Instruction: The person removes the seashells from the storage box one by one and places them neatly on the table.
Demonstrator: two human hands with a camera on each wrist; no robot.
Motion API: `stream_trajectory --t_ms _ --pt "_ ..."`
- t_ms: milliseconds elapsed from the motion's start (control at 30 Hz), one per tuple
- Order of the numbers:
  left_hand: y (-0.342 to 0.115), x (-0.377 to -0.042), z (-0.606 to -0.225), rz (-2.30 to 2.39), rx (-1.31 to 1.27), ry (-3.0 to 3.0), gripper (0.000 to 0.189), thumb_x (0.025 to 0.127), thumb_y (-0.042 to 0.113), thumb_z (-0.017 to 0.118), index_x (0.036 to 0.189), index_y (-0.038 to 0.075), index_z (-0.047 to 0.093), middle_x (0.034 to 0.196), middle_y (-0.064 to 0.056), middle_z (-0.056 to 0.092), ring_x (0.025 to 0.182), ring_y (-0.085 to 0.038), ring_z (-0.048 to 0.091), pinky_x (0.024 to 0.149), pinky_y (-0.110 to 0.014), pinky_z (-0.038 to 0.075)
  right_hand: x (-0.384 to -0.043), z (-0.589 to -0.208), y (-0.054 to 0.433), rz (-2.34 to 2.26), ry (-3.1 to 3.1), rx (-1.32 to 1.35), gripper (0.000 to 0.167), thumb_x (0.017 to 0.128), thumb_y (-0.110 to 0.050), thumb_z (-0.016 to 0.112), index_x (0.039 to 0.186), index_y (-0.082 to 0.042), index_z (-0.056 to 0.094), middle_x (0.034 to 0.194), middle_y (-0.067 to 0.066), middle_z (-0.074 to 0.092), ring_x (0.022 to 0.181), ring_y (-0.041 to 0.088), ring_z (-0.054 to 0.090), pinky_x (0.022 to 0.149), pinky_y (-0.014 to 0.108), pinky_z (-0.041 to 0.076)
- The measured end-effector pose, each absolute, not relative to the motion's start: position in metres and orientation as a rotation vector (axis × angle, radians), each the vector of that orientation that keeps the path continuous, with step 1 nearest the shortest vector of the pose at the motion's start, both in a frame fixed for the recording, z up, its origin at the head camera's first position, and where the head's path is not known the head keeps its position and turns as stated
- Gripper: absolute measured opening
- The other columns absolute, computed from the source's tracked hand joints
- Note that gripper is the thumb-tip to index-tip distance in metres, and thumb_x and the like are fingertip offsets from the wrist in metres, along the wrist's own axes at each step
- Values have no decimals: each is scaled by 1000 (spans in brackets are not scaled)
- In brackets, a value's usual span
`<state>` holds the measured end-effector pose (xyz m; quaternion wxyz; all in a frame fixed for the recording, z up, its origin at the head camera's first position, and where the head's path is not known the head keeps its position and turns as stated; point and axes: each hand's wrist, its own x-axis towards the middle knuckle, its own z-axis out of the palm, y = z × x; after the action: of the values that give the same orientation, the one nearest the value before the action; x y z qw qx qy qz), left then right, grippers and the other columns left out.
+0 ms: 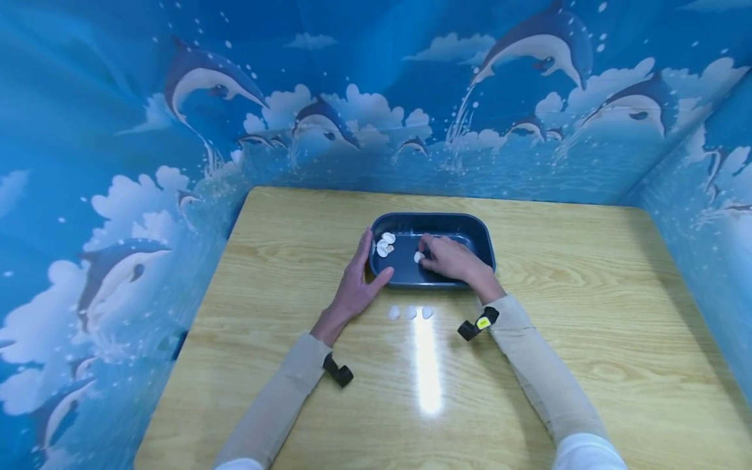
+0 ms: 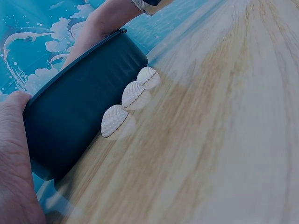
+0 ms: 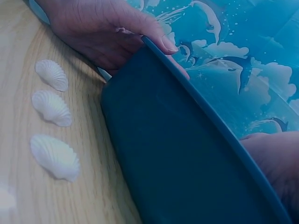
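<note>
Inside a dark blue rectangular basin [image 1: 405,285], my right hand [image 1: 452,259] pinches a small white seashell [image 1: 419,257] between thumb and fingers. My left hand [image 1: 354,287] rests against the basin's left end, its fingers straight along the outside and its thumb at the front rim. A few white shells [image 1: 383,248] lie clustered in the basin's left end. On the table before the basin, three ribbed white shells [image 3: 54,157] sit in a row. In the right wrist view the basin wall hides most of my right hand.
A light wood-grain table [image 1: 282,261] carries the basin near its far side. Blue dolphin-print sheeting [image 1: 376,98] rises behind the table and along its left and right sides. A bright light reflection falls on the tabletop.
</note>
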<state>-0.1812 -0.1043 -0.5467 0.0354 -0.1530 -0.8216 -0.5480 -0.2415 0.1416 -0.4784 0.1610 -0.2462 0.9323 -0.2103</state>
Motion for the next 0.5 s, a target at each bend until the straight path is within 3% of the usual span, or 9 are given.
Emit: stream_trajectory --t_ms 300,500 --pt "-104 -181 -546 -1684 -474 -2523 92 101 37 65 170 23 6 176 -9 7 160 -9 6 130 -44 14 -241 -480 142 -621 2640 -725 28 102 -19 67 127 -7 64 93 4 66 75 19 56 64 34 47" --pt "-104 -180 -545 -1679 -472 -2526 91 101 39 65 169 32 4 176 -9 8 160 -9 6 130 -44 13 -241 -479 143 -634 2619 -712 29 101 -20 68 125 -4 63 84 4 63 70 18 55 61 33 45"
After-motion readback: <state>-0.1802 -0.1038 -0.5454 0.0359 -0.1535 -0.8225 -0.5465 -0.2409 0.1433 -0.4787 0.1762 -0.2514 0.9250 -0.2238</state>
